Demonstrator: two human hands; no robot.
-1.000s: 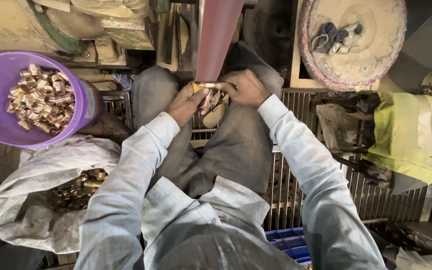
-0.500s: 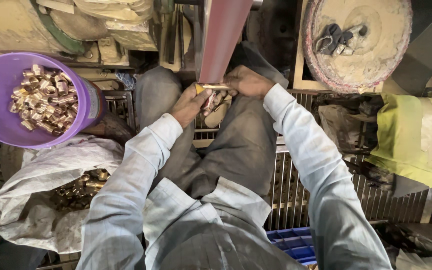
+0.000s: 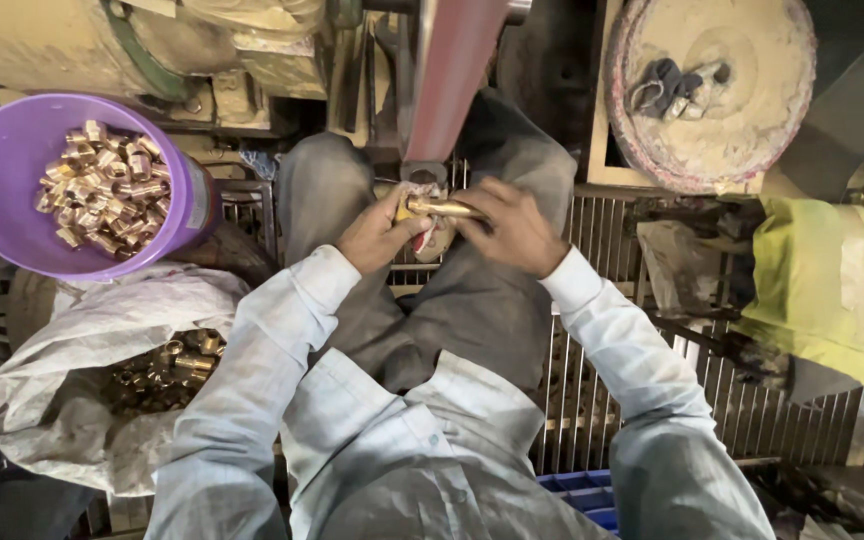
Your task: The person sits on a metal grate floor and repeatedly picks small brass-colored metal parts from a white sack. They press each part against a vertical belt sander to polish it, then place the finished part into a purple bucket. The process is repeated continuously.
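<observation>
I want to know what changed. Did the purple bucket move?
No. The purple bucket stays put at the left, beside the white sack. Its slight shift in the picture matches the camera's own motion.

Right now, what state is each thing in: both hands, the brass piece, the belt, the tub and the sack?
left hand: gripping the brass piece's left end
right hand: gripping its right end
brass piece: held level, just below the belt
sanding belt: reddish; running or stopped cannot be told
purple tub: upright, part filled with brass fittings
white sack: open, fittings inside
</observation>
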